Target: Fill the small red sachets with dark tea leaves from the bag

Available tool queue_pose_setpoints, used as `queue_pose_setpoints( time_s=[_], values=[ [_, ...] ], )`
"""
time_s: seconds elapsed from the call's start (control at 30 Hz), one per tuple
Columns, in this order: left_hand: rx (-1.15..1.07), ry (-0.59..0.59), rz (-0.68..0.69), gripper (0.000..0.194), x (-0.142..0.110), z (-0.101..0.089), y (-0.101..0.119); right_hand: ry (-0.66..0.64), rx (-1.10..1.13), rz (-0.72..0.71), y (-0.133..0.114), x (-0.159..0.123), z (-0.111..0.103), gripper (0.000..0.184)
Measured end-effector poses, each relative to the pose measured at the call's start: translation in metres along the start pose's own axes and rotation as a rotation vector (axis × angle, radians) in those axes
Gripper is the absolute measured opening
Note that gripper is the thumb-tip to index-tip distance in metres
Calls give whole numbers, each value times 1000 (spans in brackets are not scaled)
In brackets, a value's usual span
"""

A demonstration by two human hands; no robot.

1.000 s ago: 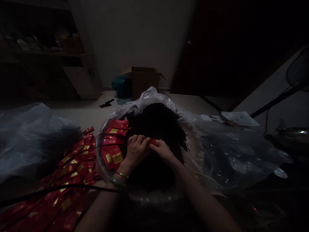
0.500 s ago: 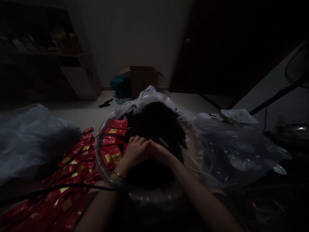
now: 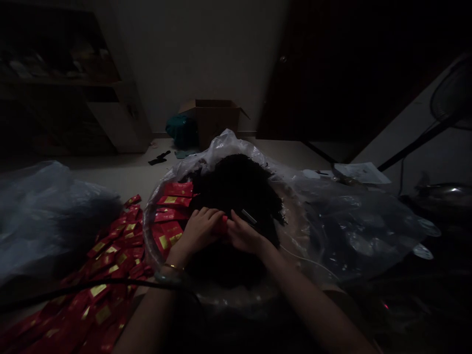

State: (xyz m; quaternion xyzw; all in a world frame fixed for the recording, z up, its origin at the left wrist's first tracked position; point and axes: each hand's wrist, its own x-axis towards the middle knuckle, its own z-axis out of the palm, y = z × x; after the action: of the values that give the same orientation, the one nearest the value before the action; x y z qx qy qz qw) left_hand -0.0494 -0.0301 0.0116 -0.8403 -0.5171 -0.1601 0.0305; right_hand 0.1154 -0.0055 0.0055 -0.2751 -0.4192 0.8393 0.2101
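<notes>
My left hand (image 3: 202, 227) and my right hand (image 3: 244, 233) meet over a heap of dark, loose, leaf-like stuff (image 3: 239, 182). Between them is a small red packet (image 3: 222, 225), mostly covered by my fingers, and both hands are closed on it. The heap fills a round basin lined with clear plastic (image 3: 149, 216). Several flat red and gold packets (image 3: 169, 215) lie inside the basin at its left side. A thin silvery strip (image 3: 249, 217) rests on the heap just beyond my right hand.
Many red packets (image 3: 106, 265) are piled on the floor left of the basin, crossed by a black cable (image 3: 84, 285). A big plastic bag (image 3: 55, 211) sits far left, another clear bag (image 3: 365, 236) at right. Behind stand a cardboard box (image 3: 217, 120) and a fan (image 3: 452, 96).
My fingers have shifted slightly apart, and more of the red packet shows between them. The whole view has moved a little.
</notes>
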Motion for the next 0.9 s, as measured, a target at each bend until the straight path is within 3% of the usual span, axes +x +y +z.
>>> queue_pose_setpoints(
  time_s=[0.2, 0.37, 0.43, 0.5, 0.57, 0.67, 0.77, 0.9],
  values=[
    [-52, -15, -26, 39, 1, 4, -1, -2, -51, -6, -7, -2, 3, 74],
    [-77, -20, -80, 36, 0, 4, -1, 19, -93, -13, -8, -2, -2, 72],
    [-81, -31, -135, 34, -2, 5, -5, 109, -94, -54, -6, -1, -6, 67],
    [-94, -24, -202, 36, -3, 6, -12, 290, -123, -124, -4, 0, -10, 58],
    [-126, 17, -274, 39, -4, 6, -18, 438, -285, -145, 0, -2, -13, 40],
    [-190, 95, -350, 43, -3, 6, -26, 484, -821, -121, 5, -11, -16, 16],
    [-229, 130, -394, 45, -2, 7, -29, 522, -1273, -122, 1, -22, -21, 18],
    [-259, 183, -497, 42, -1, 6, -29, 637, -1511, -15, -8, -30, -34, 28]
  ],
)
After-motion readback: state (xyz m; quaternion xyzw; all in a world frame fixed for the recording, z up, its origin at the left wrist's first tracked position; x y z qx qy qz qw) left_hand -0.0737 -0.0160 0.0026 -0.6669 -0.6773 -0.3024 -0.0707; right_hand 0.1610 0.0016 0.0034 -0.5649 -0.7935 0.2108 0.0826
